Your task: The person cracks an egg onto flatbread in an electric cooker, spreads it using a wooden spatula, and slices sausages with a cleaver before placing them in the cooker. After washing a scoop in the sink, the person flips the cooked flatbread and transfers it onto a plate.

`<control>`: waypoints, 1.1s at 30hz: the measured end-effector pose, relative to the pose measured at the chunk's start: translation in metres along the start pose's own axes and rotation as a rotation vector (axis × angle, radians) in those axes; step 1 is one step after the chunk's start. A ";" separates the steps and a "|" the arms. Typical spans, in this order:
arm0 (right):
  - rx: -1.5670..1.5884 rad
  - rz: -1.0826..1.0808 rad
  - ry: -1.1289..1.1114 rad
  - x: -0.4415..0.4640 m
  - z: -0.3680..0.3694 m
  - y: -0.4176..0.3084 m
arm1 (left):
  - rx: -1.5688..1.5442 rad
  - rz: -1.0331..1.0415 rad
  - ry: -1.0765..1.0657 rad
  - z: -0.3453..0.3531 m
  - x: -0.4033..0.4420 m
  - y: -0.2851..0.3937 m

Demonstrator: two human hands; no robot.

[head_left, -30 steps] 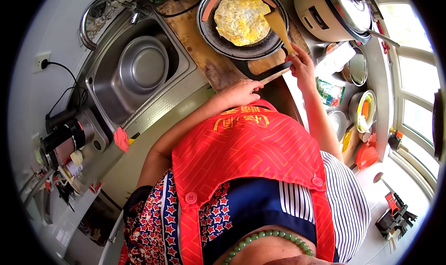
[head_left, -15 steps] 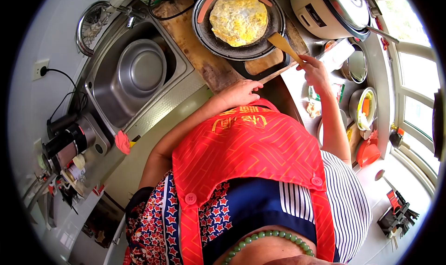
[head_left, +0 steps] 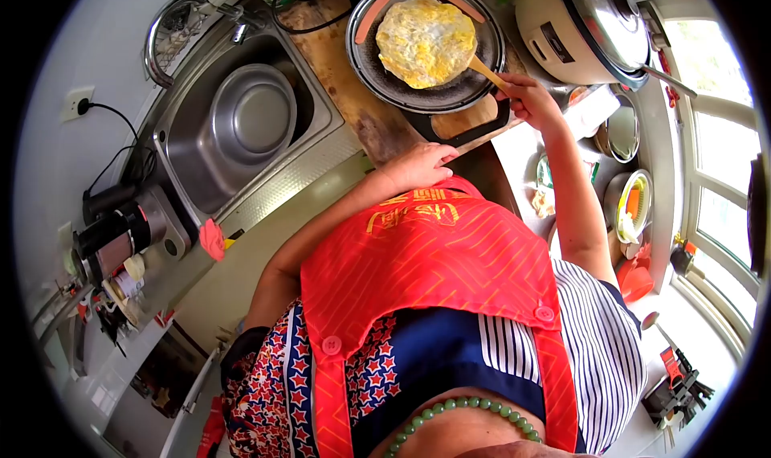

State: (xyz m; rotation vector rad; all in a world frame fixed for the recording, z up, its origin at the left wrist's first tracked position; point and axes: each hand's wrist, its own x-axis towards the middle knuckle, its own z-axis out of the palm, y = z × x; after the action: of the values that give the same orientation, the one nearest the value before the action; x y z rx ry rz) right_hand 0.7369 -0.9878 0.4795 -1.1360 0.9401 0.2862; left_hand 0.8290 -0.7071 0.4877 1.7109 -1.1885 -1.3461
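My right hand (head_left: pixel 530 100) is closed round the handle of a wooden spatula (head_left: pixel 487 73). The spatula's blade has gone under the lower right edge of a round yellow-and-white egg pancake (head_left: pixel 426 40), so its tip is hidden. The pancake lies flat in a round dark electric griddle (head_left: pixel 377 82). Two pink sausage strips lie by the griddle's far rim, one sausage strip (head_left: pixel 374 16) at left and another sausage strip (head_left: pixel 454 2) at right. My left hand (head_left: pixel 419 165) holds nothing; its fingers are loosely stretched at the counter's front edge, just above my red apron (head_left: pixel 418 257).
Left of the griddle is a steel sink (head_left: pixel 181 169) with a metal basin (head_left: pixel 255 112) in it. A large cream rice cooker (head_left: pixel 554 32) stands to the right. Farther right are a bowl with a yellow strainer (head_left: pixel 638 201) and a red bowl (head_left: pixel 634 280). A wooden board (head_left: pixel 373 128) lies beneath the griddle.
My right hand has moved up and slightly left, sliding the spatula blade from beside the pancake to under its edge. My left hand stays at the counter edge. The view has shifted slightly.
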 end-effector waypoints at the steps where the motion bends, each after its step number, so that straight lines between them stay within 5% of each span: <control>1: 0.011 0.006 0.006 0.007 0.002 -0.002 | -0.011 -0.004 0.015 -0.002 -0.002 -0.001; 14: 0.375 -0.196 -0.250 0.019 0.037 -0.018 | 0.004 -0.001 0.090 0.003 -0.010 -0.014; 19: 0.313 -0.409 -0.145 -0.026 0.033 -0.056 | 0.023 0.058 0.085 0.005 0.000 -0.011; 27: 0.421 -0.262 -0.017 -0.044 0.038 -0.020 | 0.054 0.036 0.045 0.002 -0.001 -0.003; 33: -0.189 -0.661 0.410 -0.058 0.057 -0.022 | 0.054 0.004 0.022 0.005 -0.003 -0.001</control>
State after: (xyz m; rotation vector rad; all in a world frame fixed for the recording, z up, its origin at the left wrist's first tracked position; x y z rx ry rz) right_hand 0.7441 -0.9333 0.5440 -1.6478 0.8434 -0.4179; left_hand 0.8242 -0.7035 0.4870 1.7556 -1.2254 -1.3010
